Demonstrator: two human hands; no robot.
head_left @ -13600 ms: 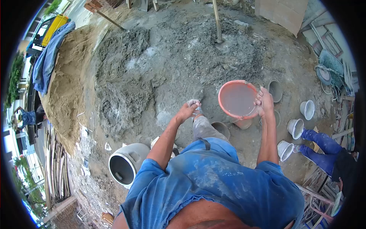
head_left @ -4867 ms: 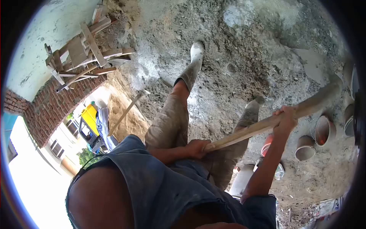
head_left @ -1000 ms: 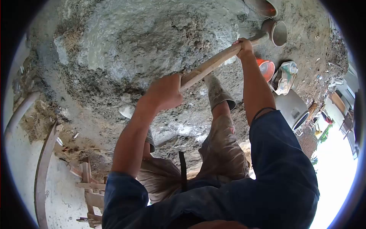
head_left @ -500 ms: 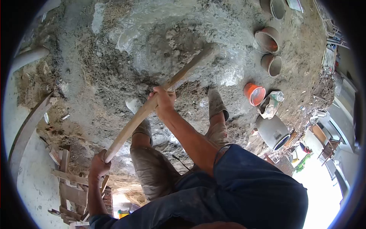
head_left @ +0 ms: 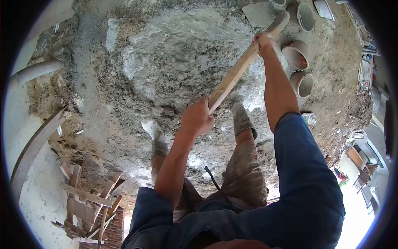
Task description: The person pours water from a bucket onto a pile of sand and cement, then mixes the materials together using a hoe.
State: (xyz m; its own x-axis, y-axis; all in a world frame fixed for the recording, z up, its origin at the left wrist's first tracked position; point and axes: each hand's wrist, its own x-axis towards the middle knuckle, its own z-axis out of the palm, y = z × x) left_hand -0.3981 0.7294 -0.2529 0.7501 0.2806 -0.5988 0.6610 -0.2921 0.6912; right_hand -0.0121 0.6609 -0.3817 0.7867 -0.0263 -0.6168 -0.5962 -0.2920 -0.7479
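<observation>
A hoe with a long wooden handle (head_left: 234, 79) slants from the middle of the view up to the right. My left hand (head_left: 197, 117) is closed around the handle's lower end. Farther up, near the head, my right hand (head_left: 264, 42) wraps the handle. The flat grey hoe blade (head_left: 258, 15) shows at the top, above the ground and beside the buckets. Below the handle lies a patch of wet grey mortar mix (head_left: 182, 45), rough and lumpy toward me. My boots (head_left: 155, 130) stand at its near edge.
Several buckets stand on the right, among them a grey bucket (head_left: 306, 16), a stained bucket (head_left: 295, 55) and a smaller bucket (head_left: 304, 85). Scrap wood (head_left: 85, 207) is piled at the lower left by a wall (head_left: 39, 195). A curved plank (head_left: 35, 143) leans there.
The hoe has swung up and right, its blade coming into view. Both hands moved up and right with it; my right hand is now nearer the head. My right arm now covers the orange bucket.
</observation>
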